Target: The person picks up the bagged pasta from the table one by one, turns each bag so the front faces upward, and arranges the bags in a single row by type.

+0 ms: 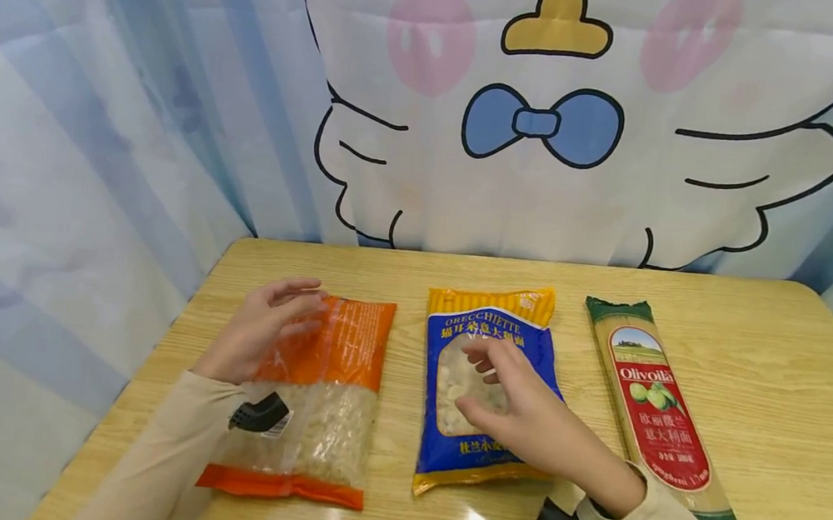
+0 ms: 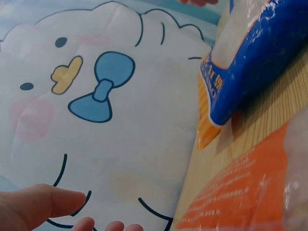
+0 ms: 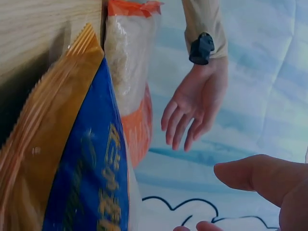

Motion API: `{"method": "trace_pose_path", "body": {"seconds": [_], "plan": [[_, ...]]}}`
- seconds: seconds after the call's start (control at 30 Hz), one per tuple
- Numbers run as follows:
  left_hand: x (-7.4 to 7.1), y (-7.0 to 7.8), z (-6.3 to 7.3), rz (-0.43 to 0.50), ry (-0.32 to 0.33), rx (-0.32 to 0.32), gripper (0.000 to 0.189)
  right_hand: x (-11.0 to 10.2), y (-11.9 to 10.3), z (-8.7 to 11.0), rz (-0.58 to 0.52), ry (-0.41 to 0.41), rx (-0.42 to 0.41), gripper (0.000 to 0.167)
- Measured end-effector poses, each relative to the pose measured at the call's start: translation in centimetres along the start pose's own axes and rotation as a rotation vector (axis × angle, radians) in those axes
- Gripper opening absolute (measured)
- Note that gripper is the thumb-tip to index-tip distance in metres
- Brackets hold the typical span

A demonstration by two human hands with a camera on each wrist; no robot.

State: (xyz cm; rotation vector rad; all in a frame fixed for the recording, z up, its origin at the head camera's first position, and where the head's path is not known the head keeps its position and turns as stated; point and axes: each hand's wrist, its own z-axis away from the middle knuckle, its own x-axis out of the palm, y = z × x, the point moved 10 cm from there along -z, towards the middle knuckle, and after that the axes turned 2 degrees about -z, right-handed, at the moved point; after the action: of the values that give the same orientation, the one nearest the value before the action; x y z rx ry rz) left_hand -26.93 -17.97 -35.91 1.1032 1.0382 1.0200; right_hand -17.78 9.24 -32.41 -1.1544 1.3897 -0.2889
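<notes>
My left hand point(image 1: 259, 333) is over the upper left part of an orange and clear bag point(image 1: 342, 404) of pale contents, fingers loosely bent and holding nothing. In the right wrist view that same left hand point(image 3: 195, 103) shows its fingers extended beside the orange bag point(image 3: 127, 62). Over the middle of a blue and yellow orecchiette pasta bag point(image 1: 435, 454) is my right hand point(image 1: 523, 404), thumb apart from the curved fingers, with nothing gripped. The blue bag point(image 2: 260, 62) also appears at the upper right of the left wrist view.
A long spaghetti pack point(image 1: 662, 401) with a red label and green ends lies on the right of the wooden table point(image 1: 810, 398). Behind the table hangs a curtain point(image 1: 543, 197) with a cartoon bird. Black wrist cameras sit at both cuffs.
</notes>
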Motion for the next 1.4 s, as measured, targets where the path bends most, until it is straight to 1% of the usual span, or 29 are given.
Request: {"method": "trace_pose_path", "body": {"seconds": [0.1, 0.2, 0.3, 0.4, 0.47, 0.6, 0.7, 0.87, 1.07, 1.17, 1.3, 1.4], "plan": [[-1.0, 0.0, 0.3, -0.024, 0.016, -0.001, 0.057, 0.9, -0.6, -0.5, -0.022, -0.013, -0.023, 0.044], [-2.1, -0.1, 0.6, -0.052, 0.034, -0.006, 0.059, 1.8, -1.0, -0.8, -0.064, -0.054, -0.007, 0.041], [-3.2, -0.3, 0.9, -0.097, 0.044, -0.005, 0.062, 2.3, -1.1, -1.0, -0.1, -0.091, 0.036, 0.042], [-4.1, -0.5, 1.1, -0.123, 0.053, -0.01, 0.065, 2.7, -1.3, -1.0, -0.122, -0.092, 0.051, 0.044], [-4.8, -0.7, 1.1, -0.122, 0.06, -0.015, 0.067, 3.1, -1.4, -1.0, -0.138, -0.1, 0.052, 0.045], [-6.0, -1.1, 1.3, -0.121, 0.075, -0.021, 0.07, 4.8, -1.6, -1.2, -0.161, -0.151, 0.078, 0.047], [-6.9, -1.5, 1.2, -0.146, 0.088, -0.028, 0.069, 6.2, -1.7, -1.4, -0.176, -0.193, 0.102, 0.05], [-8.1, -2.9, 0.9, -0.175, 0.093, -0.068, 0.067, 8.5, -1.6, -1.8, -0.182, -0.235, 0.139, 0.057], [-8.6, -4.9, 0.4, -0.17, 0.061, -0.136, 0.07, 10.5, -0.9, -2.0, -0.188, -0.262, 0.177, 0.07], [-8.5, -5.5, 0.3, -0.172, 0.035, -0.148, 0.069, 11.3, -0.9, -2.1, -0.199, -0.268, 0.176, 0.073], [-8.1, -6.2, 0.1, -0.198, -0.01, -0.155, 0.067, 12.3, -1.1, -2.3, -0.187, -0.289, 0.159, 0.07], [-7.7, -6.7, -0.1, -0.215, -0.043, -0.169, 0.069, 12.9, -1.0, -2.5, -0.146, -0.297, 0.159, 0.069]]}}
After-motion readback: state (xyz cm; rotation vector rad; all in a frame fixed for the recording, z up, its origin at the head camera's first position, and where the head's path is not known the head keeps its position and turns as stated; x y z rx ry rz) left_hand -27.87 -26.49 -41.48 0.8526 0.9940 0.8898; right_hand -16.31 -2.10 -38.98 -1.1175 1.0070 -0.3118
